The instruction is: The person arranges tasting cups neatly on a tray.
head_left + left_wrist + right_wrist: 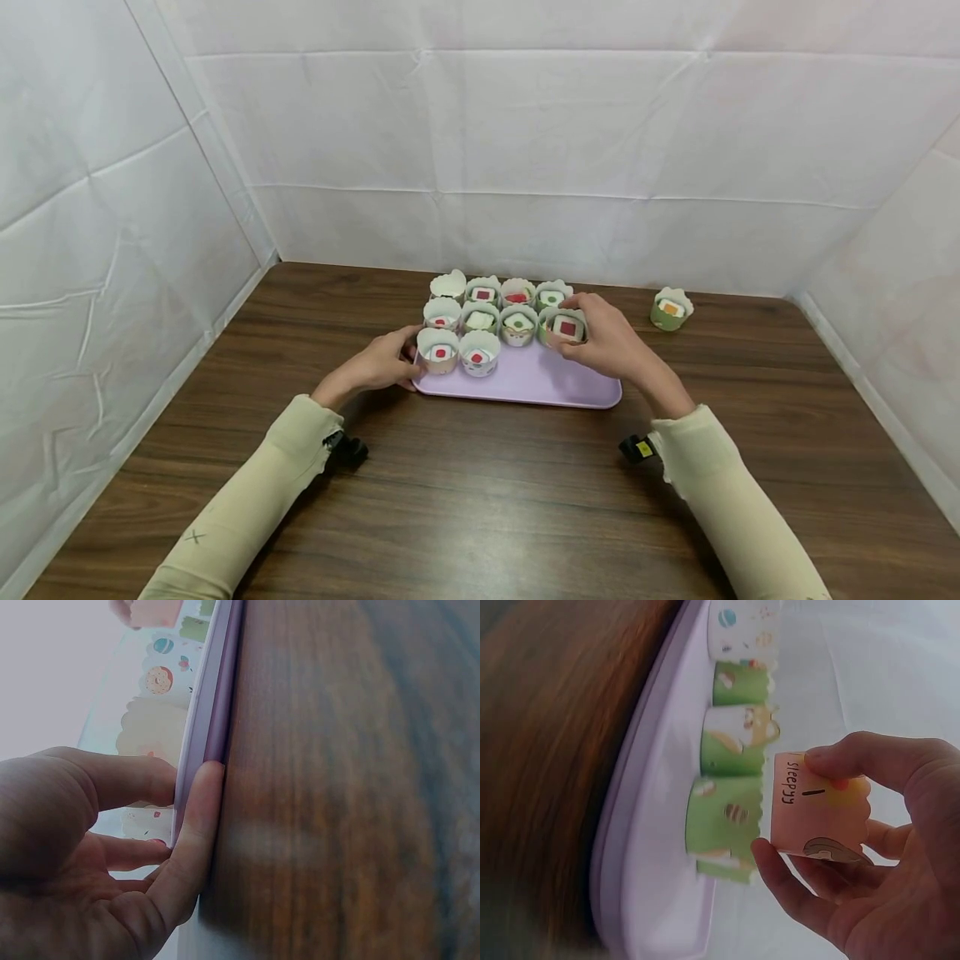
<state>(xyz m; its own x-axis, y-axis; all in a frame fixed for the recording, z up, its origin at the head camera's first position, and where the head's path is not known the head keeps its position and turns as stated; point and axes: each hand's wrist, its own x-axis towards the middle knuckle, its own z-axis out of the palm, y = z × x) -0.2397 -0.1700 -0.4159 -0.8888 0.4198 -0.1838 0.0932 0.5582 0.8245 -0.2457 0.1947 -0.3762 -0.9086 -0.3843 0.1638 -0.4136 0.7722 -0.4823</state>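
My left hand grips the left edge of a lilac tray. In the left wrist view, its fingers pinch the tray rim beside the paper cups. My right hand holds a pink paper baking cup by its sides, above the right part of the tray. Inside this cup sits a white piece with a dark red square. Several scalloped paper cups stand in rows on the tray, among them a white cup at the front and a green cup just below the held one.
One green paper cup, with an orange-and-white piece inside, stands on the wooden table to the right of the tray. White sheeting closes off the back and both sides of the table.
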